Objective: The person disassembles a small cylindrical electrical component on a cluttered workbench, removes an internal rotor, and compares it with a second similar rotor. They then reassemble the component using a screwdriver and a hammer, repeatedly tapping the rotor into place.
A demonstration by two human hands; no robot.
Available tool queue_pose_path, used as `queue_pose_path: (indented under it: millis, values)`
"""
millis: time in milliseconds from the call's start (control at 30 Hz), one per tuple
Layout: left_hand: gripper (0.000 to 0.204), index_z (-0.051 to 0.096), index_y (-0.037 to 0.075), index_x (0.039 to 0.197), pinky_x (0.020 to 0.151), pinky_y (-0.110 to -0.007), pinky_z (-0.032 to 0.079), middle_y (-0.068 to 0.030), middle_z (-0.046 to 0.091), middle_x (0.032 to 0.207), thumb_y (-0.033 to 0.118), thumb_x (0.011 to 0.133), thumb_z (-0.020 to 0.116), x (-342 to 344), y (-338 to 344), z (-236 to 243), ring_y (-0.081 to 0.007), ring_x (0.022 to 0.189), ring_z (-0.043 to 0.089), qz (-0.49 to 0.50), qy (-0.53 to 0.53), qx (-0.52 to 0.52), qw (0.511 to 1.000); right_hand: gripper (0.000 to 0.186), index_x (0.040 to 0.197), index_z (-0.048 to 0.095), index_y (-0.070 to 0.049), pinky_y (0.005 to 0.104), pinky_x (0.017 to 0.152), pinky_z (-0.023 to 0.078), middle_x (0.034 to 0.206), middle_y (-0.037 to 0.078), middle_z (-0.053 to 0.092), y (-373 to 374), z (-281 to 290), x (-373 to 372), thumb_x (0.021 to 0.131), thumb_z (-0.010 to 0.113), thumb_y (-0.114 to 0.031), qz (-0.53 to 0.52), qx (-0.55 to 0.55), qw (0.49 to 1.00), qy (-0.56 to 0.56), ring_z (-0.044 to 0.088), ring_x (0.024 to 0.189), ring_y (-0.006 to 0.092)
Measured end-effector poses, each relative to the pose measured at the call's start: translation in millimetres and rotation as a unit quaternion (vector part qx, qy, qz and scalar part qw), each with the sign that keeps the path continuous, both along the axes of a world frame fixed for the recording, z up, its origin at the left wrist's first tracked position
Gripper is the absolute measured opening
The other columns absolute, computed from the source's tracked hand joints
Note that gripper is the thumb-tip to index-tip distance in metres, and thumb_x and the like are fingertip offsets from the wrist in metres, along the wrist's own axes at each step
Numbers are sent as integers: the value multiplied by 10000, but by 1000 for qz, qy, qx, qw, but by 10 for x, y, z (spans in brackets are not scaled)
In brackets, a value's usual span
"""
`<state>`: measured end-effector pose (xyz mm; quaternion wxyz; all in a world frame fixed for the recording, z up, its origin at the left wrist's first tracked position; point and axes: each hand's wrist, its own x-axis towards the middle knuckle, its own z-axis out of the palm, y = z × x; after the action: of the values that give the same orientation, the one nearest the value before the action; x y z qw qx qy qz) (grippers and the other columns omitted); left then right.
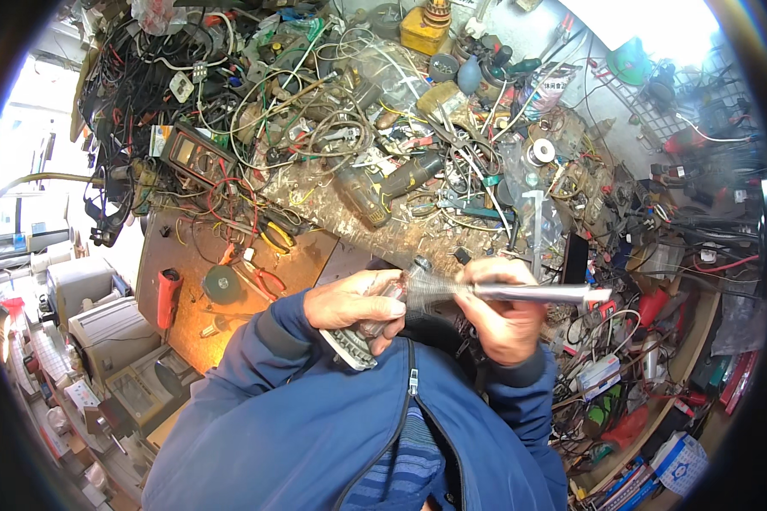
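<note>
Left hand (354, 308) curls clamped around a metal part (383, 319); right hand (504, 315) grips a file (520, 294) laid across it, near the bench's (315, 255) front edge.

At frame centre, the left hand (355, 305) grips a round metal part (368, 328). The right hand (504, 311) holds a silver cylindrical tool (533, 293) against it. Desk (315, 255) above carries tangled wires (256, 111), a multimeter (198, 156) and pliers (264, 277).

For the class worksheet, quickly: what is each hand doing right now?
Left hand: closed around a small metal motor part.
Right hand: closed on a silver brush handle, bristles against the part.
</note>
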<state>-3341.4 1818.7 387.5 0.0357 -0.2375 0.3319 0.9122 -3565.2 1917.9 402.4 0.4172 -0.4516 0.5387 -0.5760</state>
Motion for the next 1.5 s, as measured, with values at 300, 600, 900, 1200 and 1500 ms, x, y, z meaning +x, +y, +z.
queue_pose_path:
  millis: [300, 600, 900, 1200, 1500]
  values:
    - [396, 428, 7, 1292, 669, -279, 529, -81, 638, 963, 256, 996, 509, -52, -8, 86, -134, 751, 659, -9, -41, -116, 992, 197, 951, 634, -14, 247, 687, 494, 923, 54, 656, -62, 31, 35, 804, 741, 60, -69, 37, 990, 117, 598, 777, 101]
    - [388, 529, -32, 1188, 658, -282, 562, -79, 651, 903, 203, 918, 679, -47, -46, 150, -120, 733, 680, -2, -111, -133, 985, 238, 976, 623, -16, 247, 714, 506, 928, 83, 658, -55, 0, -15, 787, 744, 63, -88, 29, 983, 156, 620, 781, 129]
    - [396, 523, -13, 1175, 594, -265, 489, -41, 608, 804, 231, 902, 676, -51, -61, 103, -91, 644, 571, 8, -96, -181, 979, 236, 975, 616, 5, 279, 682, 517, 917, 114, 649, -119, -19, 7, 785, 745, 56, -82, -12, 971, 225, 631, 767, 161]
    - [394, 507, -15, 1236, 691, -271, 519, -93, 677, 966, 287, 986, 537, -6, -84, 137, -116, 777, 626, 29, -59, -87, 994, 203, 981, 628, -20, 259, 686, 508, 923, 82, 658, -170, -113, -82, 817, 725, 49, -119, -36, 955, 270, 616, 776, 120]
    - [478, 535, 9, 1219, 665, -247, 479, -35, 642, 944, 240, 866, 760, -11, -113, 94, -73, 782, 581, 17, -90, -125, 988, 232, 1018, 594, -13, 252, 692, 503, 876, 60, 638, -120, -89, -106, 830, 701, 69, -107, 49, 965, 233, 608, 761, 119]
